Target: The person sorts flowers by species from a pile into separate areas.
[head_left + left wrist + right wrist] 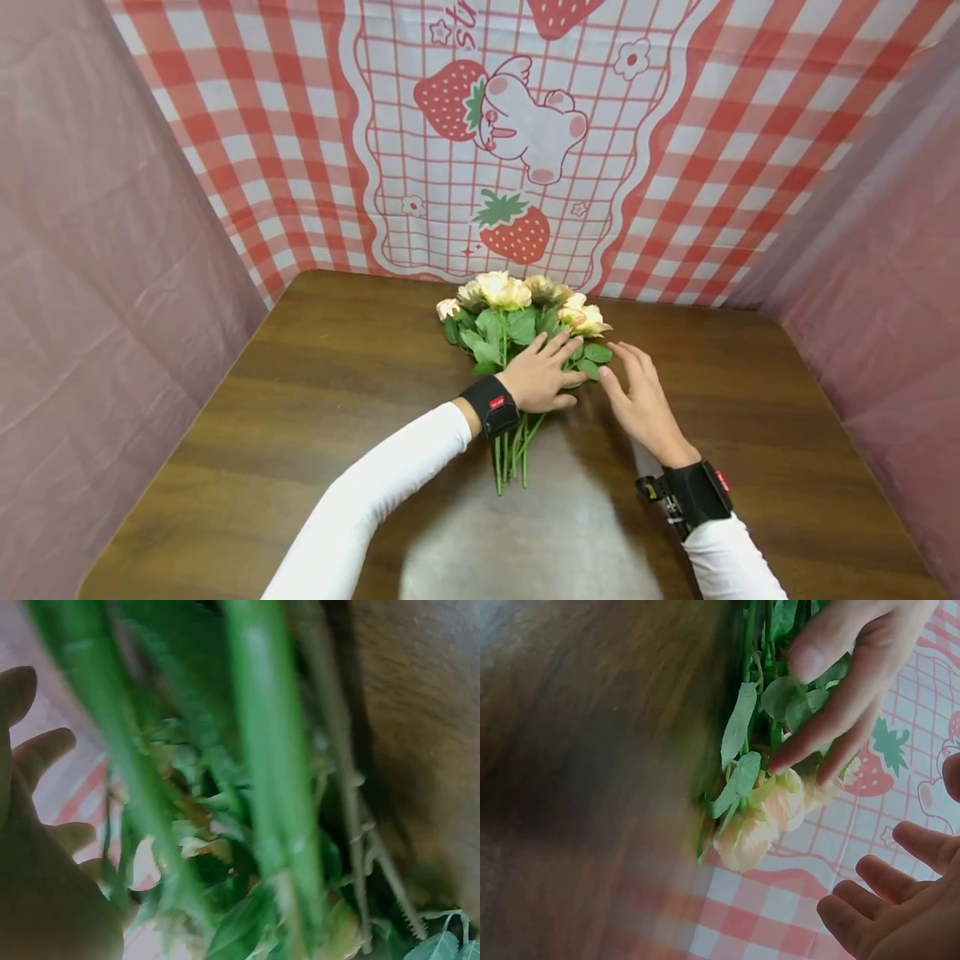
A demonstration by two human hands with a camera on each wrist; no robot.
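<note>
A bunch of pale peach roses (504, 292) with green leaves and long stems (510, 462) lies on the wooden table, blooms toward the back. Across its leaves reaches my left hand (542, 377), fingers spread and fairly straight, touching the foliage from above. Thick green stems (274, 750) fill the left wrist view beside that hand. My right hand (639, 400) is just right of the bunch, its fingers relaxed and holding nothing. In the right wrist view, the right hand's fingers (870, 900) stand apart from the roses (746, 840). Part of the bunch is hidden under my left hand.
The brown wooden table (315, 400) has rounded back corners. Behind it hangs a red-and-white checked cloth (300, 150) with strawberry prints. Pinkish curtains (112, 250) close off both sides. Black straps with cameras (686, 500) circle the wrists.
</note>
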